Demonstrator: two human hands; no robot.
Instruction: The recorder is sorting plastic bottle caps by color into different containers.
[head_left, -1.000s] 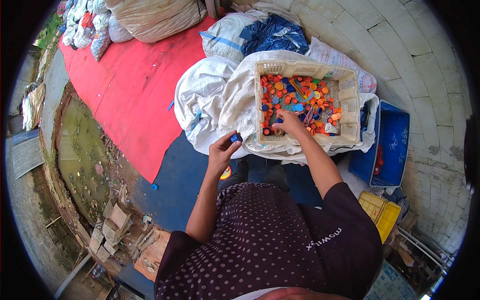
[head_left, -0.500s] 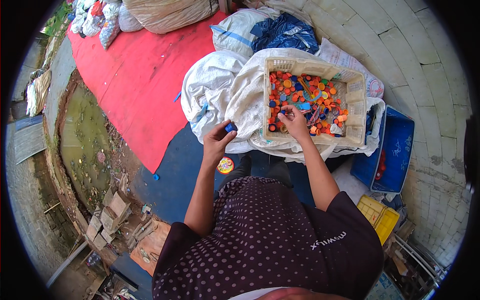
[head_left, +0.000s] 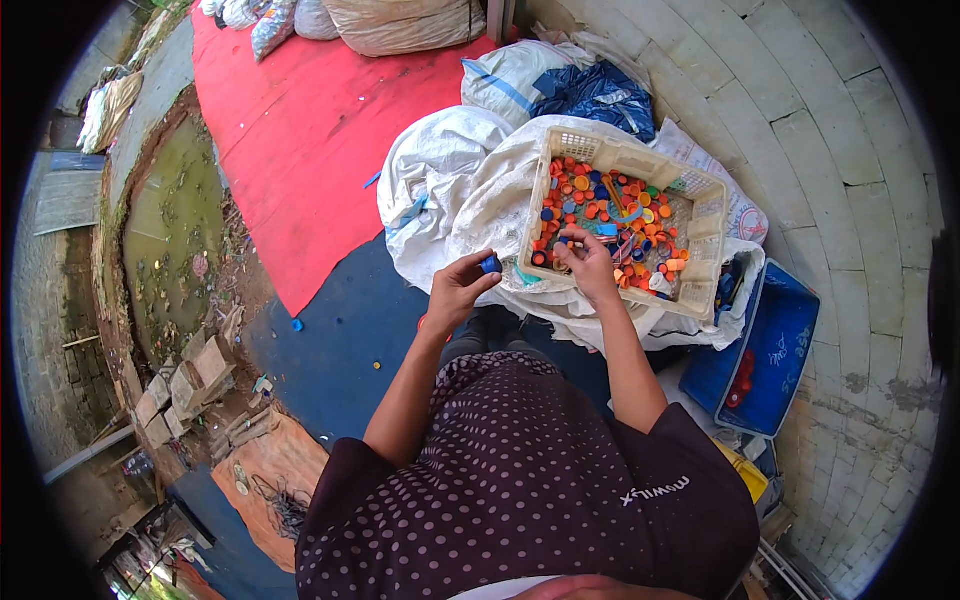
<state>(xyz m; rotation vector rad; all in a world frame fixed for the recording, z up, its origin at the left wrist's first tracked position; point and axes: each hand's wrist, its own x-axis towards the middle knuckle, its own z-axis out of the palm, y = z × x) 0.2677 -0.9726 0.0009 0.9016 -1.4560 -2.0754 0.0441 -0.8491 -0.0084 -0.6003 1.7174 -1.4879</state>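
My left hand (head_left: 461, 291) is closed round a blue bottle cap (head_left: 490, 264), held in the fingertips just outside the crate's near left corner. A pale plastic crate (head_left: 709, 245) rests on white sacks and holds many loose bottle caps (head_left: 582, 184), mostly orange and red, with some blue and yellow ones. Over the crate's near side, my right hand (head_left: 590, 270) has its thumb and fingers drawn together. A small dark blue cap (head_left: 563, 242) shows at those fingertips, partly hidden by them.
White sacks (head_left: 440, 165) lie under and left of the crate. On the right stands a blue bin (head_left: 770, 340) with red pieces inside. A red sheet (head_left: 300, 130) covers ground at the far left, beside a murky puddle (head_left: 175, 240). A yellow crate (head_left: 742, 468) is near my right side.
The view has shifted and turned slightly. My left hand has moved a little rightward, nearer the crate, still with the blue bottle cap. My right hand stays over the crate's near side.
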